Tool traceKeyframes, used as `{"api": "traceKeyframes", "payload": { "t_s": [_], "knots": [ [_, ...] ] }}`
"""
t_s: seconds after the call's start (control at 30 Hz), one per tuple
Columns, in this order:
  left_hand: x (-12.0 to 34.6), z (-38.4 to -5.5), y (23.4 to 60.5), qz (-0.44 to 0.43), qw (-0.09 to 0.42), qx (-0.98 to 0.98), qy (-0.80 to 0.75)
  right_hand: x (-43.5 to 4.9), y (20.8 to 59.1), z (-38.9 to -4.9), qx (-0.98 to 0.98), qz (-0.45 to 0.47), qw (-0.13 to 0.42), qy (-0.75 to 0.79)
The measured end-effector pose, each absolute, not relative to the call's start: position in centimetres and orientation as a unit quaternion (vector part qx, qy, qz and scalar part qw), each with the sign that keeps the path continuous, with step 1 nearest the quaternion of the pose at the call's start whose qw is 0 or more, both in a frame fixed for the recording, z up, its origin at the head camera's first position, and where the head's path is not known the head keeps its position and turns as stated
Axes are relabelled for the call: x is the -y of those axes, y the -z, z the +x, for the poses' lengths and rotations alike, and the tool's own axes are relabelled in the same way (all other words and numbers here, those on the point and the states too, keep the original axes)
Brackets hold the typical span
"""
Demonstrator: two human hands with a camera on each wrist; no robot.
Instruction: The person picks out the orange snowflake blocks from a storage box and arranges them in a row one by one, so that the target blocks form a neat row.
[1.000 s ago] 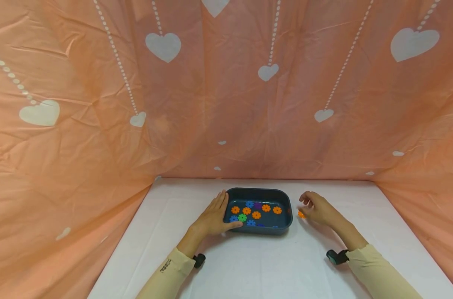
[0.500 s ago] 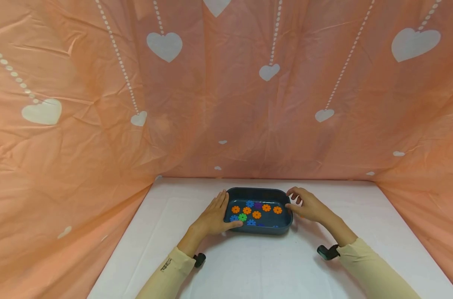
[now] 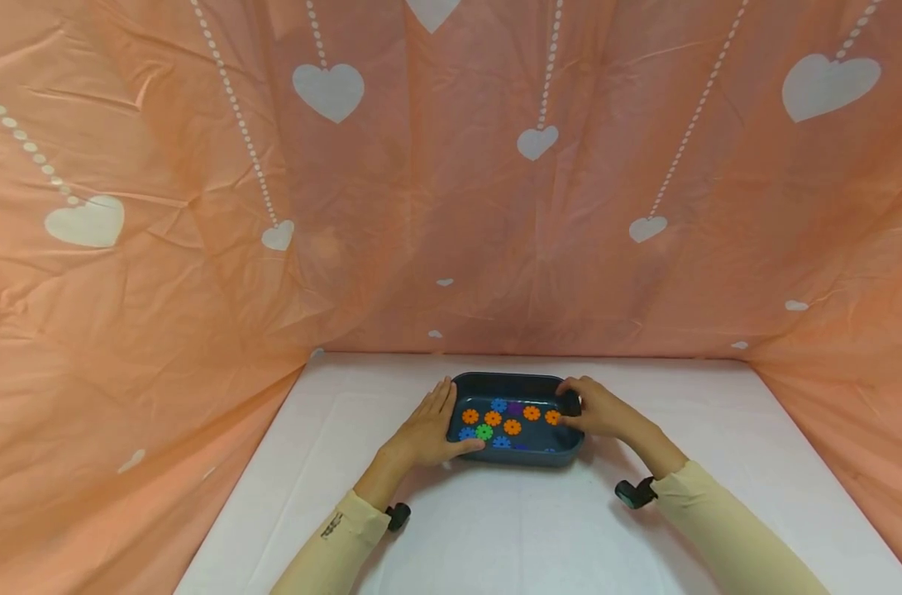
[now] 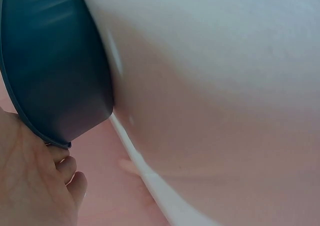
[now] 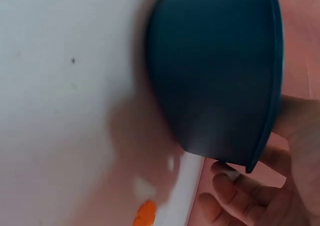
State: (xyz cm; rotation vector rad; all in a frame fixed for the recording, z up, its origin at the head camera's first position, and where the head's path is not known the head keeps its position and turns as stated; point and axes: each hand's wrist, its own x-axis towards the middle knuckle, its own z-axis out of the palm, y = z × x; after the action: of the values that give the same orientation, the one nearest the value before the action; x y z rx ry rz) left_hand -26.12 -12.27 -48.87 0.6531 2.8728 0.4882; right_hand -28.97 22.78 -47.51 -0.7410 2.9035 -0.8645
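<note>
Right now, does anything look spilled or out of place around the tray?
Yes: in the right wrist view, one orange piece lies on the white table, outside the tray, while the other flower pieces in view lie inside.

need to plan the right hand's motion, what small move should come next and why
Probably bring the right hand's fingertips and thumb together on the rightmost orange flower piece: the thumb tip appears right beside it, the fingers reach over the right end of the tray, and the left hand rests against the opposite end.
</note>
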Motion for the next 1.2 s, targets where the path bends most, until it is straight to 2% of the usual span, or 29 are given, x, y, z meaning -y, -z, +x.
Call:
{"api": "traceKeyframes", "payload": {
  "t_s": [0.63, 1.2],
  "knots": [
    [12.2, -26.2, 49.3, 0.215, 0.078, -0.960, -0.164, -20.9, 47.6, -30.1, -0.963, -0.182, 0.065, 0.188],
    [12.1, -26.4, 49.0, 0.214, 0.075, -0.960, -0.165, -19.9, 48.1, -30.7, -0.977, -0.132, 0.054, 0.160]
  ]
}}
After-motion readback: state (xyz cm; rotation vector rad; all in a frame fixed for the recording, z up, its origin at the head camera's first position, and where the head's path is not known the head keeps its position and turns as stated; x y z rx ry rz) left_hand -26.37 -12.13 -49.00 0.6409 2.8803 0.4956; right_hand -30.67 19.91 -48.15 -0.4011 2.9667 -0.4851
